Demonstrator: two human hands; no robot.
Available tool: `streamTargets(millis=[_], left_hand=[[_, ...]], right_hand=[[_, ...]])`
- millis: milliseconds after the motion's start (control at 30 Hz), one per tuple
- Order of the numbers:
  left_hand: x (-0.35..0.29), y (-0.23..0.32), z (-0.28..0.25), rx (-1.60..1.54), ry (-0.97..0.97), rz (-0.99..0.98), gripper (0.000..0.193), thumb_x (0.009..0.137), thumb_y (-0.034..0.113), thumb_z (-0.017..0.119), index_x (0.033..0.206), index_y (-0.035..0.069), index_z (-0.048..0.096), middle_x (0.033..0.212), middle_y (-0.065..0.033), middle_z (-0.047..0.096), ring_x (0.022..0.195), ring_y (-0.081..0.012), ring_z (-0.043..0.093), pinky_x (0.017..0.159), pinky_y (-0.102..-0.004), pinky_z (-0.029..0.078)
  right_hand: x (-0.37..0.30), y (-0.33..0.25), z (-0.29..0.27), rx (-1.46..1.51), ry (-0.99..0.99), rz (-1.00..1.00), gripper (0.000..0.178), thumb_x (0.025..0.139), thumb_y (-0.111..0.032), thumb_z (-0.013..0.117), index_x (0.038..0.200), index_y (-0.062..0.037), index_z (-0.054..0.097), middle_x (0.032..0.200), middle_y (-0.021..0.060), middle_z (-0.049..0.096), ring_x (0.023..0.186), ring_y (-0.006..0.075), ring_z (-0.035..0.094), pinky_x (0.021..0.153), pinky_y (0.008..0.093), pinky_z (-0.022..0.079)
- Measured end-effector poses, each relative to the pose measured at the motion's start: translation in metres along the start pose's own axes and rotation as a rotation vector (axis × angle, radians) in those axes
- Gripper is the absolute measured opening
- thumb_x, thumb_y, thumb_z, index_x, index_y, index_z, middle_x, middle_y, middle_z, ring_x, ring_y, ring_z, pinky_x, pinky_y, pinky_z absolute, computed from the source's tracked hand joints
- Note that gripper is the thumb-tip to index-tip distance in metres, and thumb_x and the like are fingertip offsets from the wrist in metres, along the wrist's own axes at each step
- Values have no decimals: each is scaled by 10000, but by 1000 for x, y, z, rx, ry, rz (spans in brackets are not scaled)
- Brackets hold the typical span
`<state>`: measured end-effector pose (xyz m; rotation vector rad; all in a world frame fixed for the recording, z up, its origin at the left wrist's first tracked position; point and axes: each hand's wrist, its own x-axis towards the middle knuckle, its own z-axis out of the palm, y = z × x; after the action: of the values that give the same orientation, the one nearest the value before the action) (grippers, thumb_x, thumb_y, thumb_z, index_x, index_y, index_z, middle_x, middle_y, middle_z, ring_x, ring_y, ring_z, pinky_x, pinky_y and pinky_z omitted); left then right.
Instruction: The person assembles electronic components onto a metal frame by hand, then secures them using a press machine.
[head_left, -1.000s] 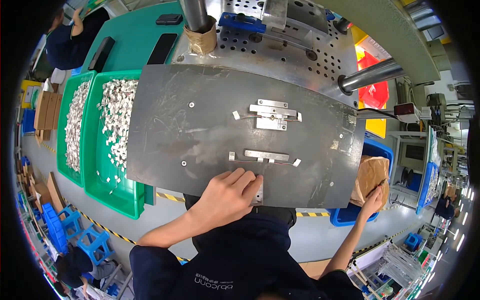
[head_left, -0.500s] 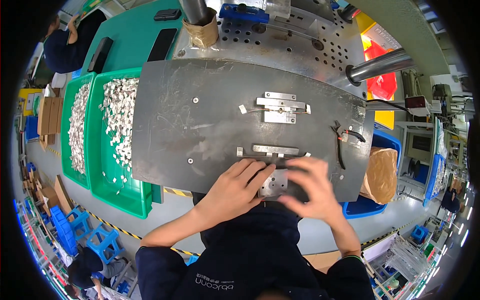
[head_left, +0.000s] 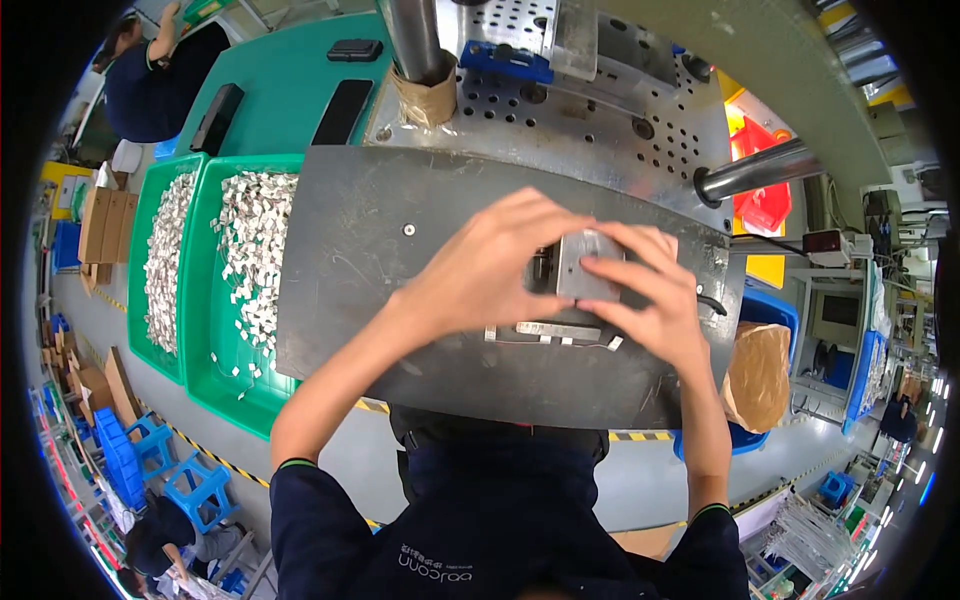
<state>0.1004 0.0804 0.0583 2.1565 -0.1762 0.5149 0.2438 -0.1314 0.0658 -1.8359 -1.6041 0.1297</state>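
Note:
Both my hands are raised over the dark grey plate, around a squarish grey metal block. My left hand grips its left side, thumb at the near corner and fingers over the far edge. From the right, my right hand presses bent fingertips onto the block's face and near edge. A dark part shows at the block's left side, blurred. Nearer to me lies a narrow metal bar, with thin wires and small white connectors along it. What lies under my hands is hidden.
Green bins full of small white connectors stand at the left. A phone lies on the green mat. Behind the plate are a perforated metal bed and steel posts. A pliers handle shows beyond my right hand.
Both hands have moved away from my body and closed around the metal block. The holed square plate near the front edge is gone from there; the bar with connectors stays. The far fixture is now covered.

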Motion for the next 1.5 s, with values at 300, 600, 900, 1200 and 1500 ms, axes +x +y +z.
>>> streamTargets(millis=[300, 600, 900, 1200, 1500], left_hand=[[-14, -30, 13, -71, -71, -136, 708, 676, 112, 919, 1347, 62, 700, 1201, -92, 684, 1150, -316, 623, 1045, -415, 509], [-15, -42, 23, 12, -14, -42, 815, 687, 108, 906, 1444, 121, 605, 1164, -137, 641, 1097, -385, 613, 985, -474, 536], [105, -43, -23, -1, 37, 128, 649, 703, 232, 938, 1293, 81, 714, 1206, -184, 705, 1104, -330, 660, 956, -417, 550], [185, -121, -37, 248, 143, 237, 505, 940, 370, 779, 1364, 115, 679, 1343, -25, 711, 1171, -169, 664, 994, -358, 533], [112, -66, -15, 28, 166, 94, 189, 863, 142, 759, 1013, 64, 674, 786, -53, 640, 668, -191, 608, 686, -372, 505]], right_hand=[[-3, 31, 28, 158, -27, 42, 547, 709, -136, 931, 1234, -154, 779, 1429, 108, 650, 1241, 331, 606, 1087, 437, 412], [-10, 41, 29, 131, 13, 91, 825, 670, -147, 976, 1408, -78, 613, 1379, 162, 660, 1308, 359, 601, 1097, 453, 449], [57, 82, -29, 329, 237, 168, 621, 712, -238, 964, 1263, -72, 730, 1315, 151, 708, 1248, 287, 651, 1091, 419, 486], [142, 140, -63, 150, 193, 355, 500, 865, -305, 879, 1266, -46, 730, 1212, 87, 754, 1104, 198, 687, 959, 375, 548], [123, 148, -48, -280, 352, 257, 430, 894, -265, 848, 1232, -30, 723, 1209, 130, 750, 1090, 277, 693, 957, 402, 534]])
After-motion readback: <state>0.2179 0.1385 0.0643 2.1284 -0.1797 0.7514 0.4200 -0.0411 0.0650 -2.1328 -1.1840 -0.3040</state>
